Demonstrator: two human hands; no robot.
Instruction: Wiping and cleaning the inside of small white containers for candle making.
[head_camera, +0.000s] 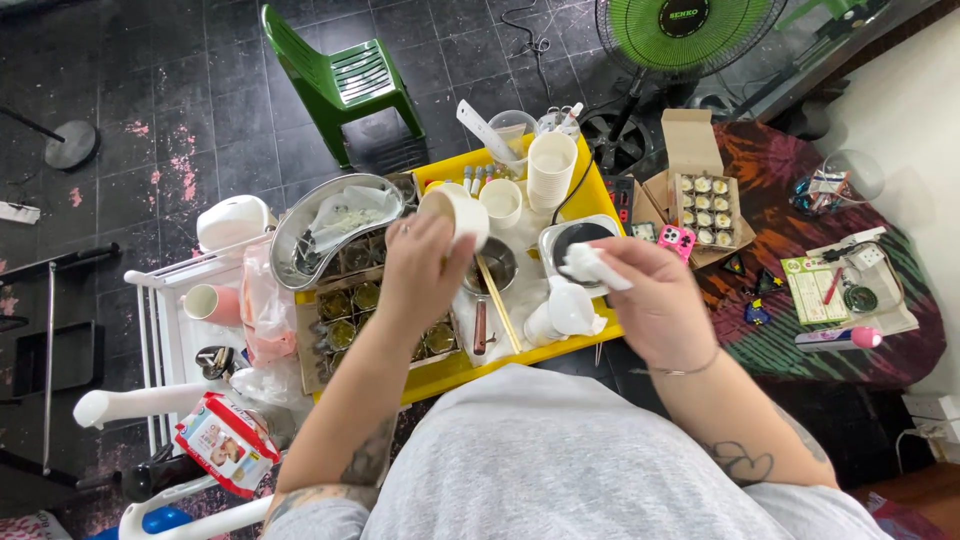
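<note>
An open brown carton (703, 190) is placed at the far right, its flap raised; rows of small round pieces are held inside. A red-and-white pouch (226, 443) with a picture panel is laid tilted at the near left, beside a white rack. A green-and-white printed sheet (812, 289) is laid flat at the right on a patterned cloth. A round black label (684, 17) is fixed at the centre of a green fan at the far edge. A clear bag (266, 310) is set left of a yellow tray. No screens are shown.
</note>
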